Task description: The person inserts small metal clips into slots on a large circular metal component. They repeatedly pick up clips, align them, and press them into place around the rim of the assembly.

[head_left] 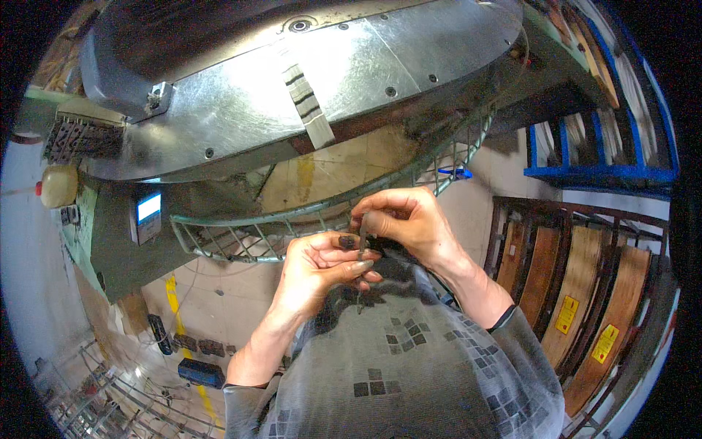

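In front of my chest both hands come together on a thin, dark grey strip (363, 234), too small to name exactly. My right hand (409, 223) pinches its upper part between thumb and bent fingers. Below and to the left, my left hand (318, 267) has its fingers closed about the lower end, palm partly turned up. A small dark lump (346, 241) shows at the left fingers; whether it is held or wrapped on a finger cannot be made out. Beyond my hands, a row of flat grey pieces (303, 99) lies across a shiny metal machine table (219, 106).
A curved green metal rail (285, 221) runs just beyond my hands. At left are a small lit screen (149, 208) and a yellowish plastic bottle (59, 186). On the right stand a blue rack (596, 173) and a dark frame with long wooden boards (574, 293).
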`<state>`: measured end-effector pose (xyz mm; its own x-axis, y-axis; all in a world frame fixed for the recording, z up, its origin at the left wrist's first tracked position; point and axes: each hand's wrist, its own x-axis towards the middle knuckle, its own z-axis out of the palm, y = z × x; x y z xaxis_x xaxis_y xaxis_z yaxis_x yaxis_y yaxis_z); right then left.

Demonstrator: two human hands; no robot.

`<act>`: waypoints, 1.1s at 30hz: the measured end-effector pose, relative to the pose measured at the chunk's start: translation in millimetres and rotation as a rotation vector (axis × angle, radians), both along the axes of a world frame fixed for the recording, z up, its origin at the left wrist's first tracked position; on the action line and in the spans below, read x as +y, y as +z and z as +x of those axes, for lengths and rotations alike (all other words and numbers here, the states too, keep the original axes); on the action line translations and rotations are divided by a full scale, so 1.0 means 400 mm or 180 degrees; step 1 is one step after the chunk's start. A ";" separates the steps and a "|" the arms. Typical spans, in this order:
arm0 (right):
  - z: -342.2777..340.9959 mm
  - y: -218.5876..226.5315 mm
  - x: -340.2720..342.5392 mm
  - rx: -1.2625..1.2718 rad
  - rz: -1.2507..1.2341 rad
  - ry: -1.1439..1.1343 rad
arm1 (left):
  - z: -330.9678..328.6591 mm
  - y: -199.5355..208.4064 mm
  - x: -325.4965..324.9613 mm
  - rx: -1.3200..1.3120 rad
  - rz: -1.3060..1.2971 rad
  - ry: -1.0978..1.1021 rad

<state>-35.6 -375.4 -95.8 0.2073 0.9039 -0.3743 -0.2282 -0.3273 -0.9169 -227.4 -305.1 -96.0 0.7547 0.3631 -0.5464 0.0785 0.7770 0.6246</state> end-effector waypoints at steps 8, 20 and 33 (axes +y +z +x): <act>-0.008 -0.020 -0.006 0.0053 0.0258 0.0408 | -0.014 -0.007 -0.011 0.0021 0.0216 -0.0068; -0.011 -0.018 -0.017 0.0172 0.0061 0.0572 | -0.030 -0.021 -0.053 0.0109 0.0267 0.0241; -0.009 -0.016 -0.015 0.0037 -0.0011 0.0609 | -0.013 -0.028 -0.066 0.0138 0.0212 0.0254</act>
<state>-39.3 -381.3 -102.2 0.0274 0.9250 -0.3790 -0.1722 -0.3691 -0.9133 -232.6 -331.7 -107.2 0.6982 0.4575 -0.5506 0.0462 0.7387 0.6724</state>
